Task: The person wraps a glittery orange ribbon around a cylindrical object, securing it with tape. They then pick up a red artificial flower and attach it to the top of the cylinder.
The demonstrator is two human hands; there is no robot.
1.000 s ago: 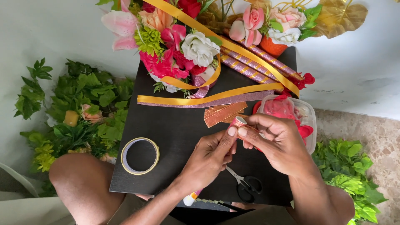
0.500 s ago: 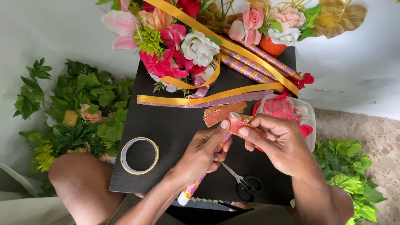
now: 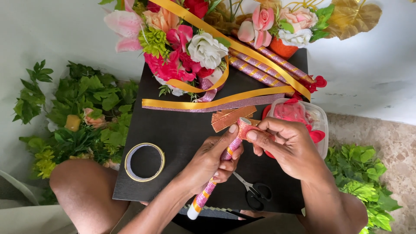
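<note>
My left hand grips a thin stick wrapped in pink glitter with orange bands; its white lower tip points toward my lap. My right hand pinches a strip of red-orange glitter ribbon at the stick's upper end, pressed by my left thumb. Both hands hover over a small black table. Black-handled scissors lie just below my hands.
A roll of tape lies at the table's left. Flower bouquets, gold ribbons, more glitter sticks and ribbon strips fill the back. A clear tub of red petals sits right. Green leaves flank my knees.
The wrapped stick has come up into my left hand's grip. Both hands have lifted slightly, and the ribbon strip is now held against the stick's top end.
</note>
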